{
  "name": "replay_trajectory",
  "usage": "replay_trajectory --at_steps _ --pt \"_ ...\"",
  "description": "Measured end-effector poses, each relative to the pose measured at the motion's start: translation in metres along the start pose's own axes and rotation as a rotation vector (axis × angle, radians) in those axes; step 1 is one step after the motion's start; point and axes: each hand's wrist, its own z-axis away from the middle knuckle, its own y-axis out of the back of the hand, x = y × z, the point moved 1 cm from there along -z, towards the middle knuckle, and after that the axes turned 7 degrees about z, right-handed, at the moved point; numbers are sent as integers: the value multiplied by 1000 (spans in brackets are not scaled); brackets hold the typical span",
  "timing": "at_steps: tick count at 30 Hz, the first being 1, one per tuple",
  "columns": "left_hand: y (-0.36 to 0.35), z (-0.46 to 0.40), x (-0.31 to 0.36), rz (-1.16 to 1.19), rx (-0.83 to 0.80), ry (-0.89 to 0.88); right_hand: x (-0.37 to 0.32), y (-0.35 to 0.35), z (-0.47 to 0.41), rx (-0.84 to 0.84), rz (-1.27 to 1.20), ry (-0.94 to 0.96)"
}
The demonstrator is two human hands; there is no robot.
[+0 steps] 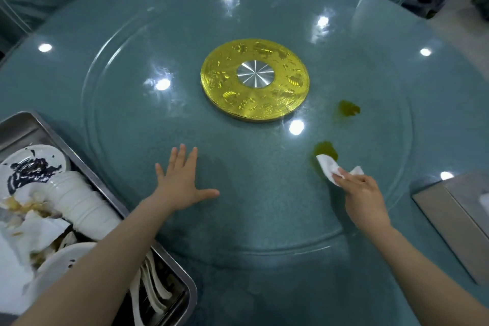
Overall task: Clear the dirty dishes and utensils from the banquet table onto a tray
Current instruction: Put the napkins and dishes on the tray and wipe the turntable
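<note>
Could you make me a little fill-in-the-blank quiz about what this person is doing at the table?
1. The right hand holds a white ____ at a spill.
2. The spills on the glass are ____ in colour.
3. The left hand lies flat, fingers ____.
4. The dirty dishes sit in a metal ____.

Missing words: tissue; green; spread; tray

Left hand (pixel 182 180) flat, fingers spread, arm extended; right hand (pixel 362 193) in a pinching grip, forearm outstretched.
</note>
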Motion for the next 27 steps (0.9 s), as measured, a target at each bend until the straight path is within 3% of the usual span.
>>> replay_trajectory --at_steps 5,10,15,21,27 --pt "-36 9 65 165 -14 100 12 6 -20 -36 -71 -455" --pt "-49 12 83 78 -66 164 -5 4 -55 -111 -205 -568" --pt "-47 8 81 43 -81 169 -35 -8 -72 -157 -273 -455" --pt "-40 3 66 7 -105 161 -79 -20 -68 -162 -237 -130" --pt "-23 -5 32 -60 -96 110 -73 -14 -40 -167 -215 203"
